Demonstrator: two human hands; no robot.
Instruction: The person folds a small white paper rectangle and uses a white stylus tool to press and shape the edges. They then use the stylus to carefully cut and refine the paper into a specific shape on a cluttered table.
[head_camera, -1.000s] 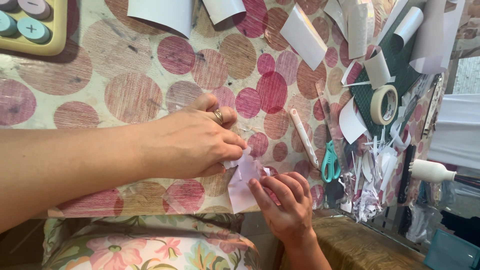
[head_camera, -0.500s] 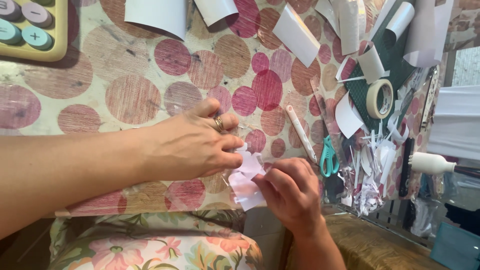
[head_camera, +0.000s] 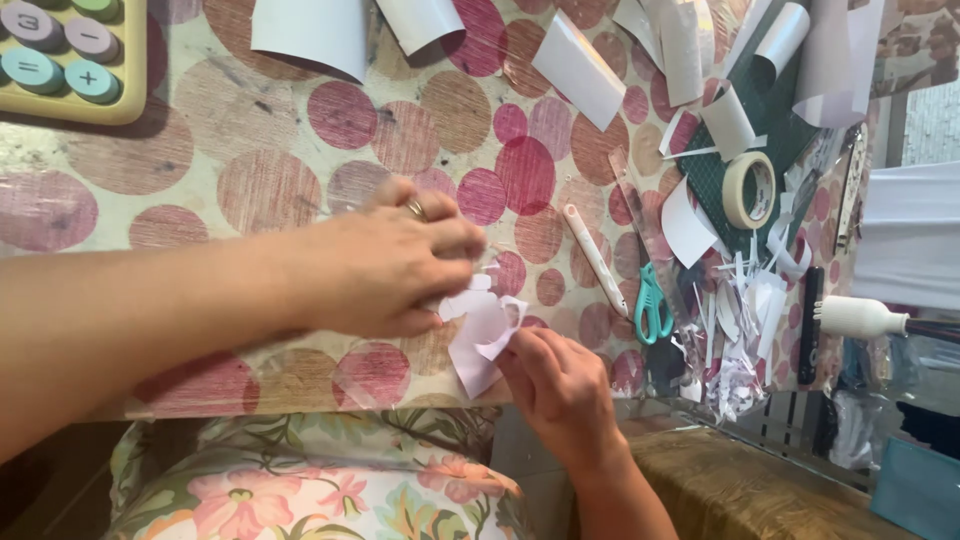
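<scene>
- The right hand (head_camera: 560, 385) comes up from the near table edge, wrist low over the flowered cloth (head_camera: 320, 480) on the person's lap, fingers curled and pinching the lower right edge of a small white paper cutout (head_camera: 480, 335).
- The paper cutout lies right at the near edge of the table (head_camera: 250, 150), partly hanging over it, between the two hands; its long axis runs roughly from lower left up to the right, tilted toward the left hand.
- The left hand (head_camera: 390, 265) reaches in from the left with the forearm almost level across the picture, palm down, fingers closed narrowly on the upper part of the cutout; a ring (head_camera: 415, 209) shows on one finger.
- Both hands touch the paper, so neither is nearer; the left hand covers its top, the right holds its bottom corner from below.
- Just right of the hands lie a white pen-like tool (head_camera: 595, 258) and teal-handled scissors (head_camera: 651, 305), well apart from the fingers, with a heap of paper scraps (head_camera: 740, 340) beyond.
- Farther off sit a roll of tape (head_camera: 749, 189) on a dark green cutting mat (head_camera: 760, 110), curled white paper sheets (head_camera: 310, 30) along the far side, and a yellow calculator (head_camera: 70, 60) at the far left corner.
</scene>
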